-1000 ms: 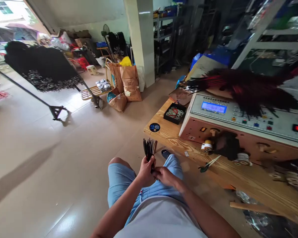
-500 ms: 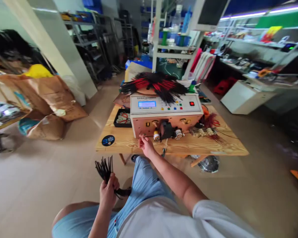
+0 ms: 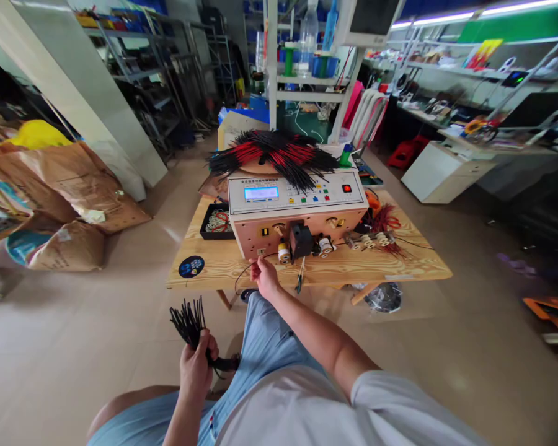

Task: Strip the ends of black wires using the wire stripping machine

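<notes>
My left hand (image 3: 196, 365) is wrapped round a bundle of cut black wires (image 3: 188, 319), their ends fanning out above the fist and the rest hanging out below, near my thigh. My right hand (image 3: 263, 275) is at the front left corner of the wire-cutting machine (image 3: 253, 232), fingers closed on a thin dark wire (image 3: 237, 279). This wire comes out beside the machine's left rollers (image 3: 283, 252) and curves down past my fingers over the table edge. The exact pinch is partly hidden by the hand.
A pile of black and red wires (image 3: 279, 155) lies on top of the machine. On the wooden table (image 3: 223, 266) are a black box of wires (image 3: 216, 222), a round dark blue disc (image 3: 191, 267) and wire guide rollers (image 3: 369, 240). Brown sacks (image 3: 81, 186) stand on the floor at left.
The view has shifted slightly. A longer length of wire now shows left of my right hand, bending down over the table edge. My left hand keeps its bundle.
</notes>
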Available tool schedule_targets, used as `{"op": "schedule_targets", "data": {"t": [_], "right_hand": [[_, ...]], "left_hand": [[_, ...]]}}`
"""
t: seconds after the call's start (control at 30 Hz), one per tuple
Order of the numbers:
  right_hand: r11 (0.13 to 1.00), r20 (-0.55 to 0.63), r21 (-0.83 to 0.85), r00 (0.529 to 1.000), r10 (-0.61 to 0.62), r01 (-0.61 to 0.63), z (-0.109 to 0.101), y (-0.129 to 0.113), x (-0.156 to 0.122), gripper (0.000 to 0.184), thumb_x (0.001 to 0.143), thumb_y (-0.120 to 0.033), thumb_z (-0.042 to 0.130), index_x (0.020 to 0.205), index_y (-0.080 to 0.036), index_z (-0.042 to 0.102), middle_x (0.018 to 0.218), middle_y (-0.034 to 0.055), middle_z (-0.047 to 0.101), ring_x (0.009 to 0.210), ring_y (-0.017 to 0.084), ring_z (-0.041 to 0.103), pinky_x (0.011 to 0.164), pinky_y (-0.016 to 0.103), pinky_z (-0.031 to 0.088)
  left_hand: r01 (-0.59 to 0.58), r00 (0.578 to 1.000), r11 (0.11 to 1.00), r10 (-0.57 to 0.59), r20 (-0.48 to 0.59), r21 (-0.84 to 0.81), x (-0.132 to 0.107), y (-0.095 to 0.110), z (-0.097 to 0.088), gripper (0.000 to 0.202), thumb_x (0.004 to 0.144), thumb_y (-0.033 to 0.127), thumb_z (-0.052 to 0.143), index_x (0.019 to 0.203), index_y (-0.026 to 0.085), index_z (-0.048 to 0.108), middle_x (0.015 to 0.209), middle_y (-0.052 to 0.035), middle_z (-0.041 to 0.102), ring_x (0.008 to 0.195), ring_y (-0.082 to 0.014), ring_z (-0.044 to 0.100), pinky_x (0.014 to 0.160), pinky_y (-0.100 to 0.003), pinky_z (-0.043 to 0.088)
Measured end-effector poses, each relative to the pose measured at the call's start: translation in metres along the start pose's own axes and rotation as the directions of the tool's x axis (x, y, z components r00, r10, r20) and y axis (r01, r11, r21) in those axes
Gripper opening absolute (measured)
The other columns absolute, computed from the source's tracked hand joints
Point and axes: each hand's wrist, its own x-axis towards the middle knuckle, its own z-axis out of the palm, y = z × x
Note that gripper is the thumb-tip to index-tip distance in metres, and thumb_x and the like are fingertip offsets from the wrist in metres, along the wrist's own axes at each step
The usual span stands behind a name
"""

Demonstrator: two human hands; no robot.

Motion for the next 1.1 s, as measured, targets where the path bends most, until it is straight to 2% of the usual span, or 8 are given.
{"op": "schedule_targets", "data": {"t": [0.2,0.37,0.43,0.63,0.9,0.97,1.03,1.1], "right_hand": [[0.946,0.217,-0.322,0.969,0.114,-0.04,0.005,0.043,-0.047,0.052,0.082,-0.067,0.064,0.079,-0.016,0.067,0.057,-0.0033,0.055,0.044,0.009,0.044,0.042,0.021,0.035],[0.767,0.524,-0.636,0.779,0.344,0.089,-0.001,0.075,-0.106,0.049,0.088,-0.063,0.063,0.081,-0.016,0.071,0.059,-0.0026,0.059,0.05,0.01,0.051,0.048,0.021,0.037],[0.714,0.57,-0.678,0.739,0.359,0.177,-0.003,0.08,-0.117,0.045,0.09,-0.06,0.063,0.08,-0.016,0.071,0.059,-0.0026,0.06,0.053,0.011,0.054,0.052,0.021,0.039],[0.716,0.488,-0.684,0.818,0.305,0.142,-0.002,0.074,-0.11,0.033,0.087,-0.051,0.071,0.086,-0.019,0.064,0.062,-0.0043,0.062,0.055,0.013,0.059,0.052,0.021,0.041],[0.788,0.533,-0.596,0.811,0.24,0.159,-0.008,0.074,-0.088,0.038,0.068,-0.049,0.085,0.075,-0.019,0.063,0.063,-0.0037,0.061,0.054,0.011,0.053,0.051,0.022,0.04],[0.836,0.414,-0.54,0.896,0.16,0.1,-0.011,0.071,-0.074,0.039,0.069,-0.05,0.083,0.083,-0.02,0.063,0.065,-0.0053,0.059,0.051,0.009,0.048,0.047,0.021,0.037],[0.907,0.166,-0.422,0.984,0.068,0.009,-0.013,0.061,-0.055,0.042,0.073,-0.051,0.078,0.095,-0.022,0.059,0.066,-0.007,0.056,0.047,0.009,0.045,0.043,0.021,0.035],[0.956,-0.073,-0.292,0.997,0.008,-0.029,-0.014,0.045,-0.034,0.049,0.072,-0.05,0.079,0.104,-0.023,0.054,0.066,-0.0085,0.054,0.046,0.009,0.045,0.042,0.021,0.035]], "left_hand": [[-0.029,0.999,0.999,0.03,-0.036,0.026,0.006,-0.003,-0.002,0.045,0.068,0.048,0.086,0.09,0.017,0.061,0.053,0.0097,0.045,0.046,-0.0062,0.038,0.041,-0.018,0.031],[-0.065,0.99,0.994,0.074,-0.117,0.084,0.013,-0.011,-0.008,0.045,0.062,0.049,0.088,0.074,0.016,0.059,0.06,0.006,0.054,0.049,-0.0071,0.046,0.044,-0.019,0.037],[-0.038,0.99,0.995,0.05,-0.129,0.094,0.014,-0.016,-0.011,0.048,0.058,0.051,0.089,0.076,0.016,0.061,0.059,0.0062,0.055,0.049,-0.008,0.047,0.045,-0.02,0.039],[-0.038,0.998,0.972,0.051,-0.048,0.233,0.013,-0.024,-0.019,0.05,0.063,0.058,0.085,0.075,0.017,0.06,0.056,0.0047,0.056,0.044,-0.0078,0.043,0.041,-0.02,0.033],[-0.036,0.986,0.983,0.005,0.169,0.183,0.002,-0.013,-0.006,0.049,0.072,0.062,0.078,0.073,0.017,0.058,0.056,0.0029,0.053,0.047,-0.0085,0.043,0.044,-0.02,0.034],[-0.023,0.981,0.986,-0.01,0.196,0.167,0.0,-0.009,-0.004,0.049,0.073,0.06,0.078,0.07,0.017,0.056,0.055,0.0042,0.049,0.045,-0.0069,0.039,0.044,-0.019,0.031],[-0.023,0.979,0.982,-0.016,0.205,0.187,-0.003,-0.007,-0.004,0.046,0.075,0.058,0.077,0.075,0.016,0.059,0.055,0.005,0.048,0.045,-0.0069,0.038,0.043,-0.019,0.03],[-0.011,0.98,0.979,-0.03,0.194,0.205,-0.005,-0.006,-0.006,0.045,0.075,0.056,0.078,0.086,0.015,0.064,0.056,0.0059,0.048,0.044,-0.0072,0.039,0.041,-0.019,0.029]]}}
